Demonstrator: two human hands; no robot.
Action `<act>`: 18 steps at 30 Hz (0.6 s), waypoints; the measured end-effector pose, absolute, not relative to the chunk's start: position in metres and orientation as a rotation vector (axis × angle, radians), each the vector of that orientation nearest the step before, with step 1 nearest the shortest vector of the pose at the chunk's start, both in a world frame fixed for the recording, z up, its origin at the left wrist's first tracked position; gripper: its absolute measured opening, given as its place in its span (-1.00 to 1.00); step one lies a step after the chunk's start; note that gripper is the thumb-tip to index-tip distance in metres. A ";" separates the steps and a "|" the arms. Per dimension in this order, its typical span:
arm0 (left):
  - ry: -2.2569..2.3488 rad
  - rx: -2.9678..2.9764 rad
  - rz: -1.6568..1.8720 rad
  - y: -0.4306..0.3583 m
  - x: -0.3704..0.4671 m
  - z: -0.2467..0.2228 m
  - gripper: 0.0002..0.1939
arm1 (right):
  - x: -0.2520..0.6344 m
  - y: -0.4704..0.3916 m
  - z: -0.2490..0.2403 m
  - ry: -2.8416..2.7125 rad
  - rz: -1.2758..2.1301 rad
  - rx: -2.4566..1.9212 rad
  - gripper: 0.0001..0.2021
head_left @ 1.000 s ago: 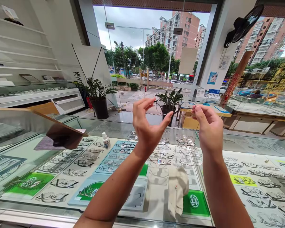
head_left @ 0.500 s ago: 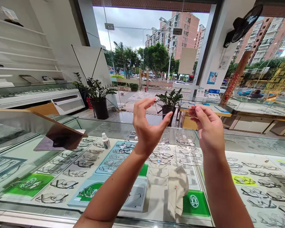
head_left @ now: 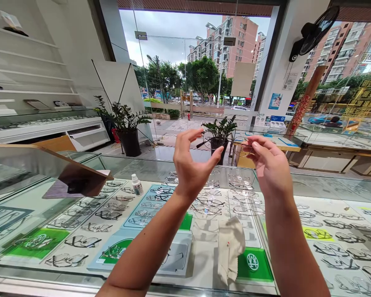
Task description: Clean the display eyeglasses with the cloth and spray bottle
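Observation:
A pair of thin-rimmed eyeglasses [head_left: 231, 142] is raised above the counter, its fine outline hard to trace against the background. My right hand [head_left: 273, 165] pinches one side of it between thumb and fingers. My left hand [head_left: 191, 159] is curved like a C beside the other lens, thumb and fingers apart; whether the fingertips touch the rim I cannot tell. A dark temple arm shows between them. Below lie a crumpled beige cloth [head_left: 231, 247] and a green card [head_left: 255, 264] with a white logo.
A glass display counter [head_left: 204, 264] with rows of eyeglasses spreads beneath both arms. On it stand a small white bottle [head_left: 137, 184] and a tilted mirror-like panel [head_left: 80, 175] at left. Potted plants [head_left: 128, 123] stand beyond, before the glass doors.
The eyeglasses have turned slightly, and the dark temple arm now shows further left, between my left thumb and fingers. My right hand has shifted a little; my left hand stays nearly still.

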State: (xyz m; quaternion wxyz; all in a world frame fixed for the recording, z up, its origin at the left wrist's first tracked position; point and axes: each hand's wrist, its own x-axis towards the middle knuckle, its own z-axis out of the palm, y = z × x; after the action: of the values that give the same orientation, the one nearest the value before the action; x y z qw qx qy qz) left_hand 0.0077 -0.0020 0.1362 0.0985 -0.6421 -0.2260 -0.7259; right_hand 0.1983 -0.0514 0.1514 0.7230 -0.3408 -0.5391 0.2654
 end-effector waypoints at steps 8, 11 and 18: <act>-0.465 -2.100 -1.796 -0.005 0.001 0.146 -0.47 | 0.220 -0.059 0.160 -1.642 0.164 -0.914 -0.91; -0.409 -2.178 -1.723 -0.007 0.000 0.146 -0.47 | 0.218 -0.060 0.161 -1.723 0.228 -0.903 -0.92; -0.393 -2.234 -1.676 -0.009 -0.002 0.147 -0.49 | 0.225 -0.060 0.159 -1.807 0.394 -0.890 -0.83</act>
State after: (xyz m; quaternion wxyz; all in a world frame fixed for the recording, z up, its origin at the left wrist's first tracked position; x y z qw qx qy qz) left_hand -0.0017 -0.0088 0.1475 0.1601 -0.7818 -0.1376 -0.5866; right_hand 0.2249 -0.0605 0.1592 0.5178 -0.3709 -0.7532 0.1643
